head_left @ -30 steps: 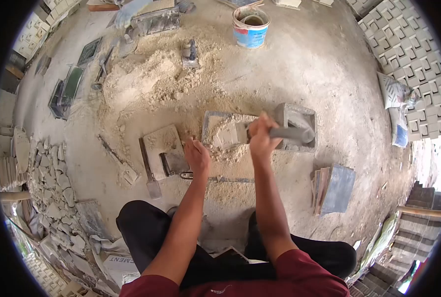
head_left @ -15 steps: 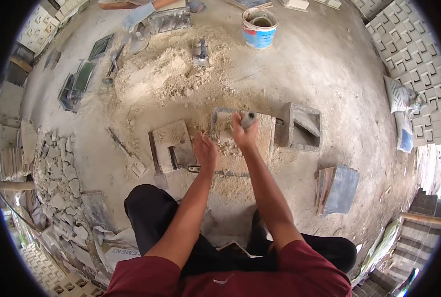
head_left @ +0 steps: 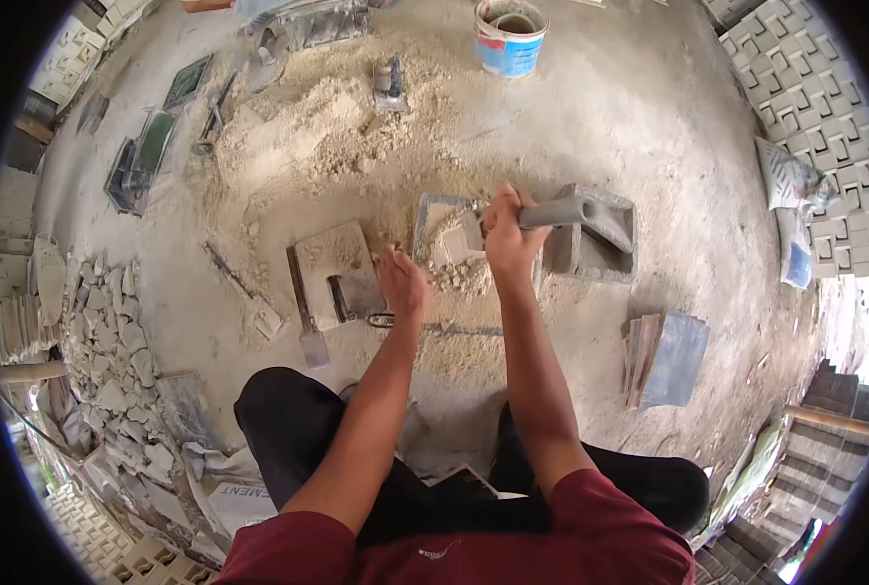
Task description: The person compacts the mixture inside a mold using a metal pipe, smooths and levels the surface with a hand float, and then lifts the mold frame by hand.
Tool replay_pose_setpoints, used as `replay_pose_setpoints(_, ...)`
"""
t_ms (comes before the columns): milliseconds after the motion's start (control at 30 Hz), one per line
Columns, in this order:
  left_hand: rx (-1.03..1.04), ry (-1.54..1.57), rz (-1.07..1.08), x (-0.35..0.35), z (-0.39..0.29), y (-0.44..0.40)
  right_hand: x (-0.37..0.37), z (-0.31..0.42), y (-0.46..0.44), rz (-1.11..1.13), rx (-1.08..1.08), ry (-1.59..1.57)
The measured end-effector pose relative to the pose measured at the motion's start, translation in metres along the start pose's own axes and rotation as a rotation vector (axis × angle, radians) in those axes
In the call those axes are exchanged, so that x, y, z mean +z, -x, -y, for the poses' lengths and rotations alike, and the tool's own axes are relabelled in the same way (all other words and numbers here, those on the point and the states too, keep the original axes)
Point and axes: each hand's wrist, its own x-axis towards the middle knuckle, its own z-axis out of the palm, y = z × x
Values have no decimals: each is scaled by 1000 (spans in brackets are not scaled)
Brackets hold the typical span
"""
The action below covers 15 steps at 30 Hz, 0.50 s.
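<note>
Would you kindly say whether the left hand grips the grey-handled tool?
No, the right hand grips the grey-handled tool; the left hand is apart from it.

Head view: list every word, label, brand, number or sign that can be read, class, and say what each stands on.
"CEMENT", its first letter unclear: on the pale sack at lower left.
Too blurred: label on the blue bucket.
Too small: mark on the maroon shirt; print on the right-hand sack.

Blue-and-white bucket (head_left: 509,54) beyond, broken slabs (head_left: 109,336) leftward
</note>
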Motion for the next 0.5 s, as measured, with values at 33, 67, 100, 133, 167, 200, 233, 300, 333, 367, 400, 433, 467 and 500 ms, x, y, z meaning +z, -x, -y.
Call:
replay_pose_setpoints(33,-4,17,3,-1,-4,-1,-5,-18,5,-2,1,-1)
replay_pose_setpoints(67,2,23,4,2,-3,-5,-18,-55,10,32,-61,186)
replay_pose_setpoints(100,32,23,2,6,5,-6,-32,-91,17,67,-118,379)
replay_pose_setpoints(133,58,22,-3,8,9,-3,-31,-97,12,60,-151,448)
replay_pose_setpoints(167,63,21,-1,6,8,-2,-28,-103,8,50,-184,517)
replay_pose_setpoints(200,36,6,-2,6,7,3,-19,-67,5,15,-41,376)
replay_pose_setpoints(233,13,3,-17,9,2,-2,-10,-40,-4,-10,85,228)
replay_pose_setpoints(300,31,23,-18,6,-4,-2,-13,-20,-3,37,49,20)
replay_pose_setpoints(333,47,30,-13,3,0,1,-12,-9,-1,1,28,53)
replay_pose_setpoints(367,53,26,-22,0,0,-1,-7,-4,-3,-36,-6,75)
replay_pose_setpoints(400,57,23,25,-3,0,-3,-15,-38,-1,-38,-187,327)
replay_pose_setpoints(433,55,26,70,-3,-1,-3,-21,-65,12,14,-27,350)
replay_pose_setpoints(467,60,35,64,0,-1,-4,-24,-74,7,17,-10,288)
replay_pose_setpoints(500,144,34,-36,5,2,-3,-27,-77,4,23,12,227)
